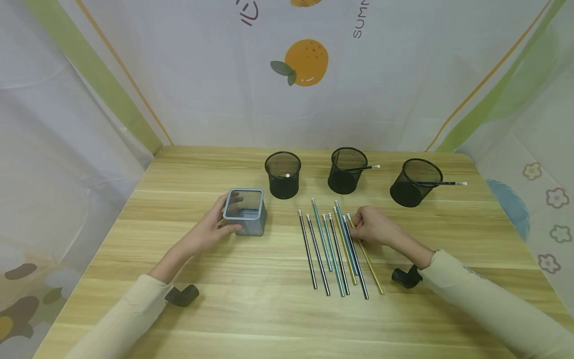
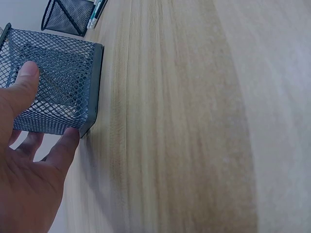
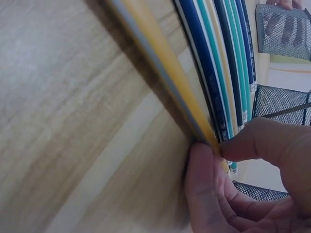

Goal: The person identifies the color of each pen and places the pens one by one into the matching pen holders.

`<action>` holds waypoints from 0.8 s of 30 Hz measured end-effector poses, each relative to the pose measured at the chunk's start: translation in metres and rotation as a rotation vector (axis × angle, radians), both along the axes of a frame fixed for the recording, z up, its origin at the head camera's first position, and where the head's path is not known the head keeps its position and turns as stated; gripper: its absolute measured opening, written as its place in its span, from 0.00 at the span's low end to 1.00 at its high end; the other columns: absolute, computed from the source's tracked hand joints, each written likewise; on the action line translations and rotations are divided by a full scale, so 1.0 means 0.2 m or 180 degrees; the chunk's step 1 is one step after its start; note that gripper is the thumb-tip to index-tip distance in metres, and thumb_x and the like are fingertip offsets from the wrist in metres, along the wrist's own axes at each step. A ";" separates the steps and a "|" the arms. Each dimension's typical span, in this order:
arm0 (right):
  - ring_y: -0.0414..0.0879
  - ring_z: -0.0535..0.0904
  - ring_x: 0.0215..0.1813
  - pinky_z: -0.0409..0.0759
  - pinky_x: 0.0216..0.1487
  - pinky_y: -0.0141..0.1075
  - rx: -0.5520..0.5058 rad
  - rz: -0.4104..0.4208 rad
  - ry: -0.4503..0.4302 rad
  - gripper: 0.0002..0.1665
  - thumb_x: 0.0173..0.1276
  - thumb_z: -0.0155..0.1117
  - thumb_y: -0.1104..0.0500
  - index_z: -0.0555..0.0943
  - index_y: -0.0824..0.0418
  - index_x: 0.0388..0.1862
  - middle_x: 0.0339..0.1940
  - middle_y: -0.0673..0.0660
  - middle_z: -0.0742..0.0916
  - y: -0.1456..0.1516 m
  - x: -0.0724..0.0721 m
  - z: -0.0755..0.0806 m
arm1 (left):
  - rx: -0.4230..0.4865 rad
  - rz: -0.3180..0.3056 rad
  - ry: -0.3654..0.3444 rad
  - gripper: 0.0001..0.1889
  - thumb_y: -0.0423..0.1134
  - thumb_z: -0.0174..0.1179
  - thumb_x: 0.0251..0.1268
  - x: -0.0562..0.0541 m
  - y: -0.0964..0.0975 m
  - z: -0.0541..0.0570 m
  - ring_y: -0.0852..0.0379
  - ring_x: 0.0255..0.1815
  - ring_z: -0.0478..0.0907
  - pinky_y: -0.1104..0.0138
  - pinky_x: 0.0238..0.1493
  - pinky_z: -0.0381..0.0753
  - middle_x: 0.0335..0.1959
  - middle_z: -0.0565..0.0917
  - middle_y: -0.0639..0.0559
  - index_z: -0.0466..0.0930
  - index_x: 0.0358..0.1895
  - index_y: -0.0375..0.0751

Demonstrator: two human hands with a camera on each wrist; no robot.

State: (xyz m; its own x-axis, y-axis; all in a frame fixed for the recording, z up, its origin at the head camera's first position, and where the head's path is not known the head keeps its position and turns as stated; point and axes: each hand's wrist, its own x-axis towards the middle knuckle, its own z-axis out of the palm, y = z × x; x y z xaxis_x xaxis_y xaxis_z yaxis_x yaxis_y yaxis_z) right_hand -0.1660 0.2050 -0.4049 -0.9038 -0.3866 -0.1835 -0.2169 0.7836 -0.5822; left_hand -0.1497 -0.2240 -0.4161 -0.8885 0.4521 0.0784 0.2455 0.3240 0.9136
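My left hand (image 1: 206,232) grips a grey square mesh pen holder (image 1: 254,227) by its left side, thumb at the front and fingers round the back. In the left wrist view, the thumb and fingertips press the mesh of the holder (image 2: 58,73). At the right end of a loose row of pencils, my right hand (image 1: 374,227) pinches a yellow pencil (image 1: 372,269) near its eraser end, between thumb and index finger. Beside it lie several dark, teal and yellow pencils (image 1: 325,234), erasers pointing away from me. The right wrist view shows the yellow pencil (image 3: 167,73) close up.
Three round black mesh pen holders stand towards the back: one left (image 1: 284,187), one middle (image 1: 343,181), one right (image 1: 404,193). Each has a pencil in it. The wooden table (image 1: 202,319) ends at a hanging printed cloth (image 1: 202,89).
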 end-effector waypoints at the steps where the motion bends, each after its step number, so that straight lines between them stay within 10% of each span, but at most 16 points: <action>1: 0.43 0.75 0.23 0.77 0.31 0.36 -0.0029 0.0004 -0.0023 0.09 0.62 0.69 0.66 0.76 0.67 0.32 0.20 0.52 0.80 0.00 0.00 0.00 | 0.0004 -0.0003 -0.0005 0.43 0.24 0.62 0.69 0.00 0.00 0.00 0.27 0.74 0.55 0.38 0.69 0.62 0.76 0.57 0.30 0.45 0.80 0.37; 24: 0.47 0.81 0.24 0.86 0.27 0.37 -0.0579 -0.0143 -0.0353 0.09 0.61 0.60 0.72 0.74 0.74 0.40 0.30 0.61 0.81 0.07 -0.02 0.13 | -0.0053 -0.0009 -0.0011 0.43 0.26 0.62 0.71 0.00 0.00 0.00 0.28 0.75 0.56 0.39 0.70 0.61 0.77 0.57 0.31 0.45 0.81 0.39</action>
